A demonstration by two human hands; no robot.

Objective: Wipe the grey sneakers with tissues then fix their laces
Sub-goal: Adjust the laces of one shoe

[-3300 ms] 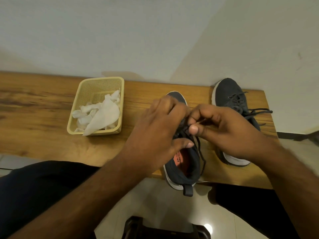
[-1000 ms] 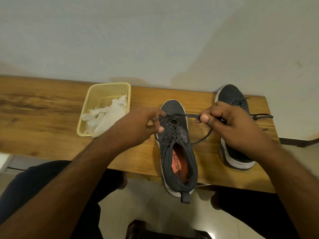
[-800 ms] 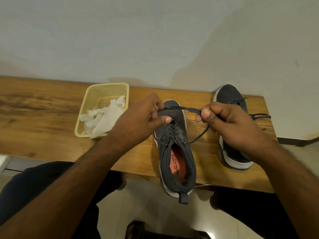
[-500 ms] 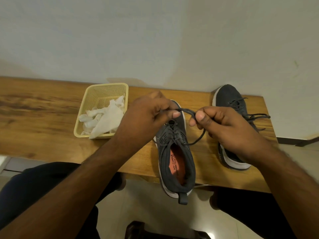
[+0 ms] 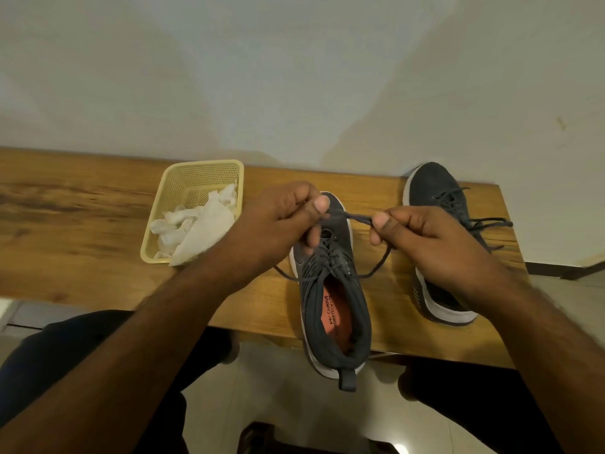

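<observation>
A grey sneaker (image 5: 337, 299) with an orange insole lies on the wooden bench (image 5: 82, 231), its heel hanging over the front edge. Above its toe my left hand (image 5: 281, 221) and my right hand (image 5: 425, 240) each pinch its dark lace (image 5: 355, 217), which runs taut between them. One loose lace loop (image 5: 379, 263) hangs down on the shoe's right side, and a lace end trails off its left. The second grey sneaker (image 5: 438, 198) stands further right, partly hidden by my right hand, its laces lying loose.
A yellow plastic basket (image 5: 203, 173) with crumpled white tissues (image 5: 196, 227) sits on the bench left of the sneakers. A white wall rises right behind the bench. My dark-clothed legs and a tiled floor lie below the front edge.
My hands moved from close work over the sneaker's eyelets to apart, stretching the lace between them. Over the last second they drew a little closer again.
</observation>
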